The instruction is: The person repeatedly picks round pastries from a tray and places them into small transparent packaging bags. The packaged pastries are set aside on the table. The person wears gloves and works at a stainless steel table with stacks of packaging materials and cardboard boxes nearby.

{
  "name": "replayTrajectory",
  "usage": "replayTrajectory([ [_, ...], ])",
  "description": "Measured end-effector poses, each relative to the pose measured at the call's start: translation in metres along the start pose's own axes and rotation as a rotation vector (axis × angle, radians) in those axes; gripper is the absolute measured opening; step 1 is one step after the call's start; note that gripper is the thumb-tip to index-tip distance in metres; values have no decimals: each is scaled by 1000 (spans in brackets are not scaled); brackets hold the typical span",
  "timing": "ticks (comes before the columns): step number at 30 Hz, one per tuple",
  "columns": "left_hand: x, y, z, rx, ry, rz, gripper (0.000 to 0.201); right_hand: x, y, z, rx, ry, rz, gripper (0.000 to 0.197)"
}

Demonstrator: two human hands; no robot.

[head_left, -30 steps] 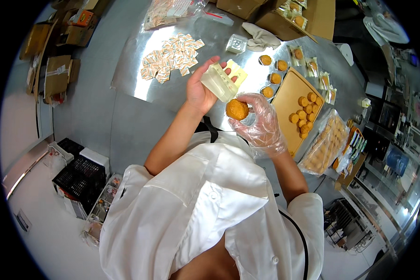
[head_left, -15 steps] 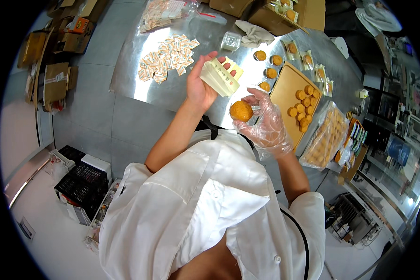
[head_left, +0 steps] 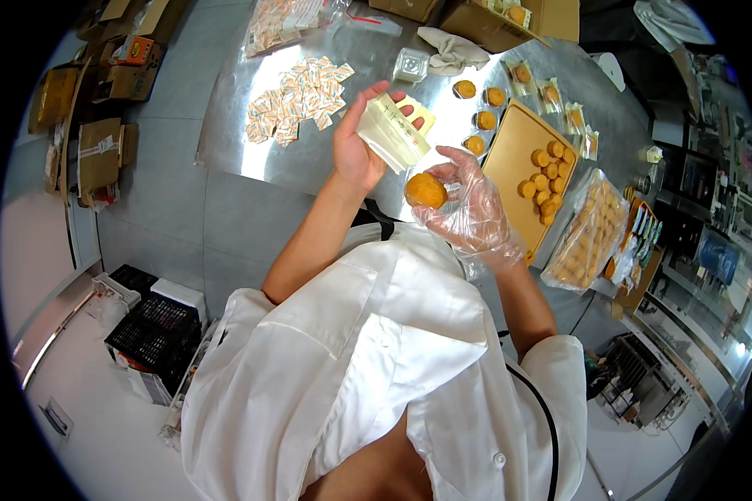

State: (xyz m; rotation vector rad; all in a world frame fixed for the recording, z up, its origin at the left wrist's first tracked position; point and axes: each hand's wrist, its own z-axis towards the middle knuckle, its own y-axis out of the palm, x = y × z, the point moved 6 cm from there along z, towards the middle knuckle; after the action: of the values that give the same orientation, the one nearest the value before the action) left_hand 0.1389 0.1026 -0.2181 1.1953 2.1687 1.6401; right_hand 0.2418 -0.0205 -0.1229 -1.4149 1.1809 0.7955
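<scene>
Golden-brown, a round cake (head_left: 426, 191) sat in the fingers of the gloved right hand (head_left: 474, 213), just below the lower end of a pale translucent sleeve (head_left: 393, 134) and outside it. The bare left hand (head_left: 361, 150) gripped that sleeve, its fingers showing between it and more pale yellow wrapping (head_left: 427, 118) behind. Whether the sleeve's mouth stood open could not be told, so this piece counted as unwrapped.

Near the hands, four loose cakes (head_left: 485, 120) stood on the metal table (head_left: 226, 144), seemingly in clear cups, with no sleeve on them. To their right, a tan tray (head_left: 510, 144) bore a cluster of bare cakes (head_left: 550, 179), apparently the larger share left. Beyond, a few wrapped cakes (head_left: 550, 94) lay in a row, looking finished, and others showed inside a cardboard box (head_left: 486, 32).

Farther left, many small sachets (head_left: 297, 100) lay spread out, apparently unused, with clear containers (head_left: 411, 65) near a grey cloth (head_left: 453, 52).
</scene>
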Motion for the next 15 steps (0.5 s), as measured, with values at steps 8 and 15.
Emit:
replayTrajectory([
  [8, 7, 12, -3, -78, 32, 85, 42, -6, -6, 9, 182, -114, -108, 76],
  [15, 16, 16, -4, -91, 96, 51, 43, -11, -3, 16, 262, -183, -345, 77],
])
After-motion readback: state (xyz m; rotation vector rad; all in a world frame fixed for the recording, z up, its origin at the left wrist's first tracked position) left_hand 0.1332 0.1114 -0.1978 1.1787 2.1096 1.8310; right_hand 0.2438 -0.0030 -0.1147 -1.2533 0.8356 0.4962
